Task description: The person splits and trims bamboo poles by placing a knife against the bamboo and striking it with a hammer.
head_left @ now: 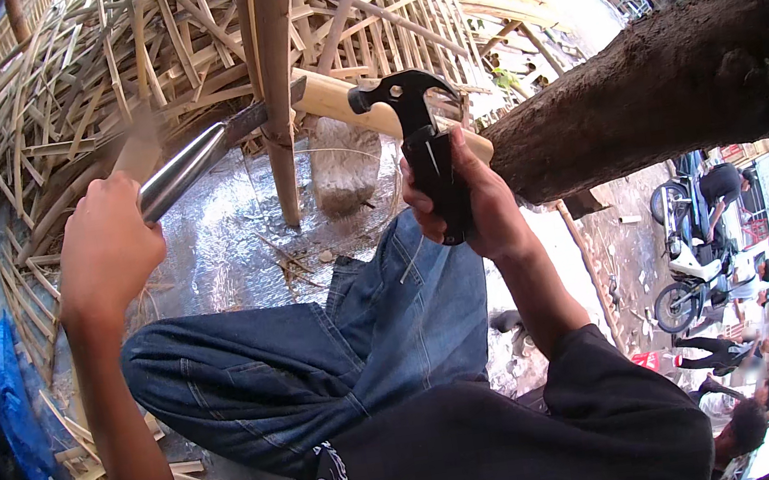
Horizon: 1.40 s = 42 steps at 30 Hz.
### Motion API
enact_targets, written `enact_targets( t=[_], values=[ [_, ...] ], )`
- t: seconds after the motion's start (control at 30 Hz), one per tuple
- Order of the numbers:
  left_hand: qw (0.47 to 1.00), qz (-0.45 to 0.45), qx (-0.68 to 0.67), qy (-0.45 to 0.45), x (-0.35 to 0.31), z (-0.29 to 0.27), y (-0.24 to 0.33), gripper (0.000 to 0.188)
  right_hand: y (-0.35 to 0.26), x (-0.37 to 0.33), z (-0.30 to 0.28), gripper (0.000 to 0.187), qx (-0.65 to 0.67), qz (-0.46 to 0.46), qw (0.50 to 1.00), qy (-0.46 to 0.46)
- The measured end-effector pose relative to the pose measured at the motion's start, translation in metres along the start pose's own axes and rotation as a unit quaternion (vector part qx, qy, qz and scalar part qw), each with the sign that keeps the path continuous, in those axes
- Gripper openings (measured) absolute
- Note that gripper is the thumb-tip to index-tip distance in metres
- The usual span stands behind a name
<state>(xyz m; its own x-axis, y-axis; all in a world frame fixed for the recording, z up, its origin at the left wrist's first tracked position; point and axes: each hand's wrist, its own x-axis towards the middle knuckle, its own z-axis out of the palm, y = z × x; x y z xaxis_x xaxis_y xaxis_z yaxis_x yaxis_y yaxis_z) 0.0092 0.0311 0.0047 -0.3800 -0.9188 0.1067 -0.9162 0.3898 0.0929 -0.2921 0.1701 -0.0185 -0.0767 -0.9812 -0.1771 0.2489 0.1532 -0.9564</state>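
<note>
In the head view, the right hand [485,193] is wrapped firmly around the grip of a black claw hammer [435,180], held upright above the thigh, with its striking face turned to the left and its claw to the right. The left hand [109,247] is raised at the rear end of a shiny metal handle [186,174] — its fingers are mostly hidden, and a pale piece [140,151] above it is blurred, so I cannot tell which of them it grasps, if either. A dark blade [244,120] runs from the front of that handle to a brown wooden post [286,170], and a bit of dark metal shows on the post's other side; whether it cuts in or passes behind is unclear.

Behind the hammer lies a pale bamboo length [337,100], with a rough block [345,172] just below it. Split strips [67,117] heap up beyond the left hand, and a silvery sheet [214,238] spreads over the ground. The person sits in blue jeans [396,326], one knee bent. A thick log [657,92] slants across the right — a motorbike [685,273] and several people are farther off, below it.
</note>
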Motion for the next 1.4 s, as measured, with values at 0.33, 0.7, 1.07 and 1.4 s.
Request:
enact_targets(
  t=[0.33, 0.7, 1.07, 1.4],
  values=[
    [1.0, 0.002, 0.012, -0.004, -0.001, -0.008, 0.025, 0.019, 0.024, -0.022, 0.005, 0.058, 0.174, 0.008, 0.984, -0.035],
    [1.0, 0.007, 0.002, -0.001, -0.005, -0.012, 0.039, 0.019, 0.004, 0.034, -0.011, 0.048, -0.24, -0.038, 0.963, 0.113],
    [0.999, 0.024, 0.012, -0.022, 0.001, -0.008, 0.017, 0.023, -0.022, 0.02, 0.024, 0.052, -0.214, -0.281, 0.922, 0.156],
    [0.998, 0.063, 0.011, 0.017, -0.013, -0.005, 0.015, 0.017, -0.045, -0.011, 0.033, 0.049, -0.105, -0.293, 0.947, 0.08]
  ],
)
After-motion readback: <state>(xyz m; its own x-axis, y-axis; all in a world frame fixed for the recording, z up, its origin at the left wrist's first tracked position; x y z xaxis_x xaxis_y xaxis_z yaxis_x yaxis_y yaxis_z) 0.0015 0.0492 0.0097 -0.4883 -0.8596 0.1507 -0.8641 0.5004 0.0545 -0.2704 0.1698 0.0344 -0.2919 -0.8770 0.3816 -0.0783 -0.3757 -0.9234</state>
